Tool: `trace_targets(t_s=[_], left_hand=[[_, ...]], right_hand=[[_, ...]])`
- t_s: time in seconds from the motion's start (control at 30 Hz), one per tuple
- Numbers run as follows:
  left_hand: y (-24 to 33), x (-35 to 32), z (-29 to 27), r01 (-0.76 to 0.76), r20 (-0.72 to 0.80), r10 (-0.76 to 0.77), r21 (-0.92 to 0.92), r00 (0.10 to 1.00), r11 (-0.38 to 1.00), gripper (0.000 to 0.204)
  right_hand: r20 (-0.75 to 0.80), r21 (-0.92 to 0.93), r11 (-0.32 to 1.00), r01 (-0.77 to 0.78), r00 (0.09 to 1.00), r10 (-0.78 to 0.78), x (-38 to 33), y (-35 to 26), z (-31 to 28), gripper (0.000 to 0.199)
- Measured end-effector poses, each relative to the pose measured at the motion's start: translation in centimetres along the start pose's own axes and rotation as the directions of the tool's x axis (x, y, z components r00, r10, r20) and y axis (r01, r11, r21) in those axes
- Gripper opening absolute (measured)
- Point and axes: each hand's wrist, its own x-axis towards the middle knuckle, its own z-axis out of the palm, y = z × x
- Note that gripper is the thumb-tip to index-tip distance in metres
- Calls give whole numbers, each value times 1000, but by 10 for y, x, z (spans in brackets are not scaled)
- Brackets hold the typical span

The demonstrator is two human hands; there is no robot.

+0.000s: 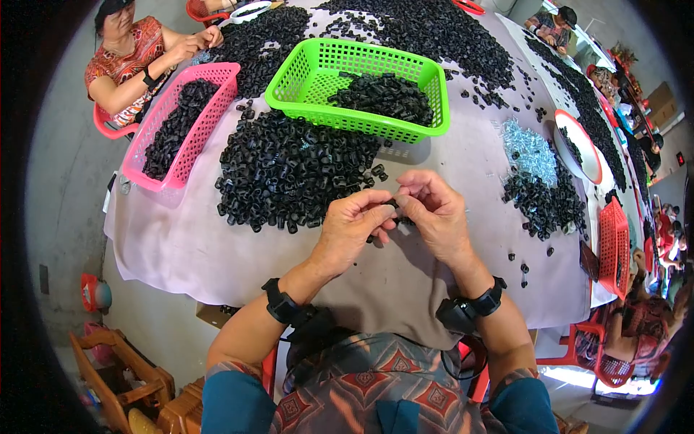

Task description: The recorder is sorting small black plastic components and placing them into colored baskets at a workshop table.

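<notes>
Sm. blk plastic piece (392, 205) is sitting mid-frame, mostly hidden btwn fingertips. L hand (354, 226) is pinching it w/ thumb & fingers; R hand (435, 211) is closing thumb & fingers round its other side. Heap of blk plastic caps (289, 173) is lying just L of ctr. Green basket (318, 113), upper ctr, & pink basket (211, 116), upper L, are holding more blk pcs. Pile of clear-blue bits (531, 150) is touching a blk pile (546, 206), R side. Co-worker (123, 61) is sitting upper L.
</notes>
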Motion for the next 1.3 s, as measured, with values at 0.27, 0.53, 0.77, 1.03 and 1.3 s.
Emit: trace_targets(t_s=[0.27, 0.53, 0.77, 1.03, 1.3], left_hand=[[0, 2, -2, -34, -24, 33, -29, 999, 999, 20], [1, 2, -3, -23, -56, 21, -29, 998, 999, 21], [2, 3, -4, -55, -38, 54, -47, 998, 997, 20], [4, 3, -2, -81, -50, 77, -85, 996, 993, 19], [4, 3, -2, -38, -70, 33, -65, 997, 997, 21]], right_hand=[[39, -543, 780, 310, 938, -345, -3, -5, 4, 15], [-84, -188, 980, 67, 993, -84, 6, -10, -31, 18], [-29, -71, 995, -63, 998, 61, 10, -8, -48, 15], [5, -476, 879, 12, 1000, -12, 12, 7, -67, 9], [-332, -401, 916, -28, 936, -117, 18, -8, -89, 8]])
